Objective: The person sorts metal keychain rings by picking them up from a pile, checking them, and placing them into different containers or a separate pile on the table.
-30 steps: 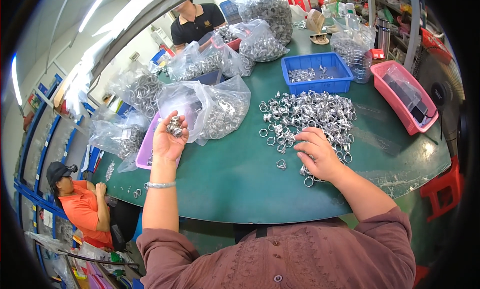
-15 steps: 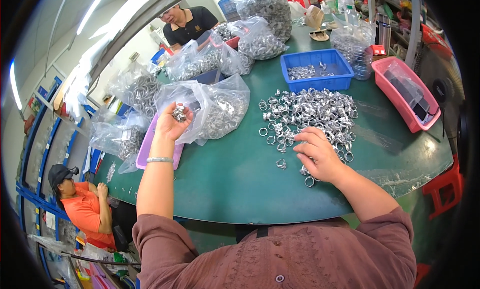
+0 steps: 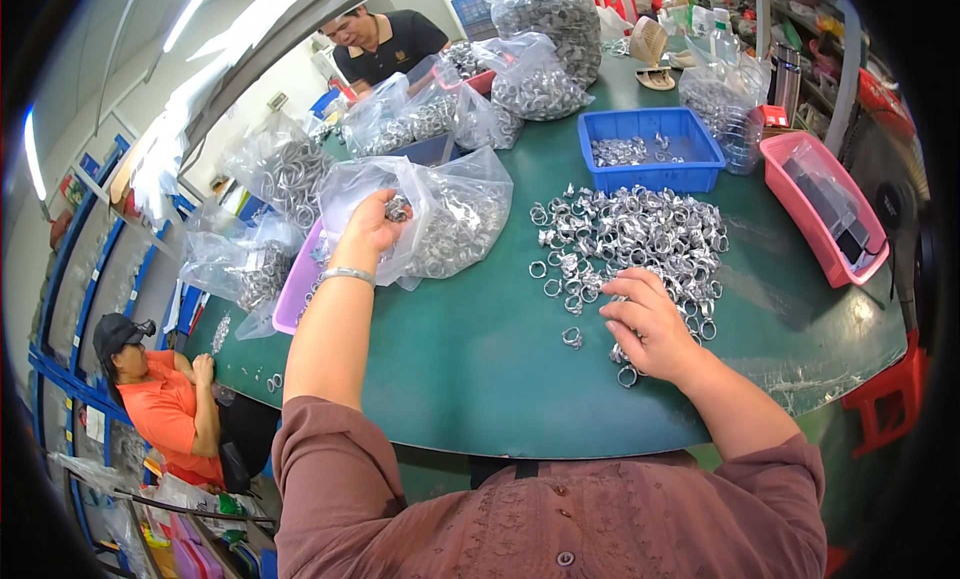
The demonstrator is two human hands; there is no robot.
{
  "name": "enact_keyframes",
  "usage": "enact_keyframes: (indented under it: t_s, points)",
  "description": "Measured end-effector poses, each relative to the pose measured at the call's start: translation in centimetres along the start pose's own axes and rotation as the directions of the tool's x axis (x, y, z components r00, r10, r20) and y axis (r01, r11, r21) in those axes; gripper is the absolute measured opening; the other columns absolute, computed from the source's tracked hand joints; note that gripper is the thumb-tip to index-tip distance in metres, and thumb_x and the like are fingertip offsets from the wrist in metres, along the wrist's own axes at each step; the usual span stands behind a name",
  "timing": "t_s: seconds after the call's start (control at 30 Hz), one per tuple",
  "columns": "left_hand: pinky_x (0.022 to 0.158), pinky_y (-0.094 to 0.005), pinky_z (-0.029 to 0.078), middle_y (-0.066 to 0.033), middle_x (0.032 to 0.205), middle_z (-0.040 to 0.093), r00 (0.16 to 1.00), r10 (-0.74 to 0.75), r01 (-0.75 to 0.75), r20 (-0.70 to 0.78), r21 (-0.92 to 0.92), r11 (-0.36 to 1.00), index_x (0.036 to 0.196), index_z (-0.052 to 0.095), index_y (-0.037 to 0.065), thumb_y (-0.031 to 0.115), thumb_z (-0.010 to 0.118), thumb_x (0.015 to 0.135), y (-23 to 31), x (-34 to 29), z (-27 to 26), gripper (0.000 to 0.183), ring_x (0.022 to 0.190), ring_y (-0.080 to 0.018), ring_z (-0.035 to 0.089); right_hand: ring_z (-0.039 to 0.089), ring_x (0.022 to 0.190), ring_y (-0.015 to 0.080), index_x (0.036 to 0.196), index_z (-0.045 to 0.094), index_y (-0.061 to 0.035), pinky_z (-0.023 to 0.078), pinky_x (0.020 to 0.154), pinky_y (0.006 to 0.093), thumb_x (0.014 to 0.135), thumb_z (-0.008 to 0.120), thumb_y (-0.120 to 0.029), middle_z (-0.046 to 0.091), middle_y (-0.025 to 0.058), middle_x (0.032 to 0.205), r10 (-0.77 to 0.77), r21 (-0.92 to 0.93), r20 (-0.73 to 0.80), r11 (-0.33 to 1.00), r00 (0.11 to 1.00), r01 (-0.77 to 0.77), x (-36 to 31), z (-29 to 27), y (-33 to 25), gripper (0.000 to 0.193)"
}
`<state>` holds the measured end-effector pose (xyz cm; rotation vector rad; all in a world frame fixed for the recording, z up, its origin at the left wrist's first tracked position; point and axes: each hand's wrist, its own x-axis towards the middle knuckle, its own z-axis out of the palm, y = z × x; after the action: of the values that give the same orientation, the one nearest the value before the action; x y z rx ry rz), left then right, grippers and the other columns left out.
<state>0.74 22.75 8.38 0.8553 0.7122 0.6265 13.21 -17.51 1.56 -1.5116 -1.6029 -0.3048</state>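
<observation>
My left hand (image 3: 374,225) is at the mouth of a clear plastic bag (image 3: 480,184) full of silvery metal rings. A small clump of metal rings (image 3: 397,210) is cupped in its curled fingers, and the bag's film partly covers the fingertips. My right hand (image 3: 648,321) hovers at the near edge of a large loose pile of rings (image 3: 640,229) on the green table. Its fingers are bent and apart, with nothing visible between them. One single ring (image 3: 571,337) lies just left of that hand. A purple tray (image 3: 297,294) holding some rings sits under the bag's left side.
Behind the pile stands a blue tray (image 3: 655,179) with rings in it. A pink tray (image 3: 868,269) with dark items is at the right. More ring-filled bags (image 3: 545,84) crowd the far side. One person (image 3: 385,49) works across the table; another (image 3: 170,419) is at the left.
My left hand has moved right, from beside the bag into its mouth, and turned over with the rings in it. The right hand stays almost in place by the pile.
</observation>
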Motion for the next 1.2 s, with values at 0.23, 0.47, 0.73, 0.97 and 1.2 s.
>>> enact_keyframes:
  t_s: [0.23,0.47,0.73,0.97,1.2]
  points:
    - [0.085,-0.0463,0.045,-0.0182,0.108,0.052,0.999,0.013,-0.019,0.053,0.114,0.993,0.107,0.049,-0.003,0.014,0.041,0.089,-0.7,1.3,1.5,0.026,0.094,-0.0296,0.054,0.047,0.102,0.0330,0.085,0.059,-0.0030,0.041,0.085,0.0401,0.068,0.063,0.000,0.054,0.0108,0.102,0.010,0.002,-0.003,1.000,1.000,-0.010,0.0,0.0,0.3,0.018]
    - [0.092,-0.0512,0.039,-0.0192,0.118,0.046,0.998,0.044,-0.048,0.046,0.095,0.994,0.117,0.042,-0.001,0.017,0.040,0.089,-0.9,0.7,2.5,0.033,0.105,-0.0366,0.048,0.047,0.102,0.0333,0.085,0.059,-0.0033,0.041,0.085,0.0403,0.068,0.063,-0.001,0.054,0.0106,0.102,0.012,-0.009,-0.007,1.000,1.000,-0.013,-0.5,-0.2,0.2,0.018]
    - [0.087,-0.0492,0.041,-0.0193,0.118,0.043,0.995,0.086,-0.069,-0.042,0.300,0.951,0.122,0.038,-0.001,0.019,0.051,0.085,3.2,-1.5,-1.1,0.044,0.099,-0.0358,0.049,0.047,0.101,0.0333,0.086,0.059,-0.0026,0.040,0.087,0.0403,0.069,0.062,-0.001,0.054,0.0119,0.101,-0.024,0.011,-0.036,1.000,0.999,0.024,-0.1,0.2,0.3,0.017]
    - [0.070,-0.0207,0.041,-0.0023,0.094,0.054,0.677,0.656,-0.675,0.334,0.637,0.372,0.109,0.054,-0.002,0.005,0.058,0.079,-3.4,-9.7,4.2,0.031,0.078,-0.0085,0.049,0.047,0.101,0.0310,0.086,0.059,-0.0037,0.038,0.087,0.0400,0.069,0.060,0.001,0.055,0.0101,0.101,0.059,-0.069,-0.032,0.996,0.998,-0.061,-0.7,0.6,1.8,0.017]
    - [0.067,-0.0267,0.044,-0.0063,0.099,0.048,0.615,-0.095,-0.783,0.782,0.621,0.036,0.125,0.047,0.013,0.005,0.067,0.069,-14.2,-15.4,5.5,0.060,0.080,-0.0155,0.049,0.048,0.101,0.0294,0.085,0.060,-0.0043,0.038,0.087,0.0395,0.069,0.061,0.000,0.055,0.0089,0.100,0.058,-0.084,-0.026,0.995,0.998,-0.060,-0.8,1.0,1.5,0.017]
